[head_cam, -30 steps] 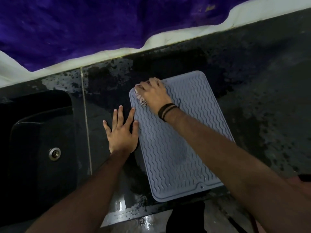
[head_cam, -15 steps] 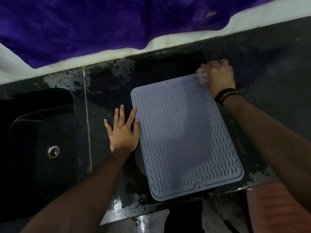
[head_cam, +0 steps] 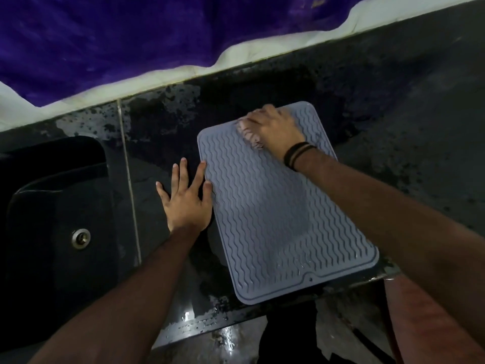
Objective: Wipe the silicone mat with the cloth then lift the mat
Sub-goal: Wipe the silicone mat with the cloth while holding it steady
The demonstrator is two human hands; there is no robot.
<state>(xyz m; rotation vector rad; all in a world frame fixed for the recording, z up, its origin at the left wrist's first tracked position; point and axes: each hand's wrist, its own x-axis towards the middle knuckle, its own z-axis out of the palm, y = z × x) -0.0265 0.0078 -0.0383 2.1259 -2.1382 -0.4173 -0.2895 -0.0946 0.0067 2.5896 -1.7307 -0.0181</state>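
Head cam: R hand (head_cam: 273, 130) clutches cloth (head_cam: 249, 136) on mat (head_cam: 275, 219); L hand (head_cam: 187, 200) flat, empty.

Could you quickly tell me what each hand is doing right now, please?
Left hand: open, flat on the counter, fingers touching the silicone mat edge.
Right hand: closed on the cloth, pressing it on the mat's far end.

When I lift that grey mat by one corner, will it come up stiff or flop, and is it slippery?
The silicone mat looks thin and lies flush on the wet counter, so it will probably droop. Droplets near its front edge suggest a slick grip and possible cling to the counter. The left hand bracing its edge hints that it slides when pushed.
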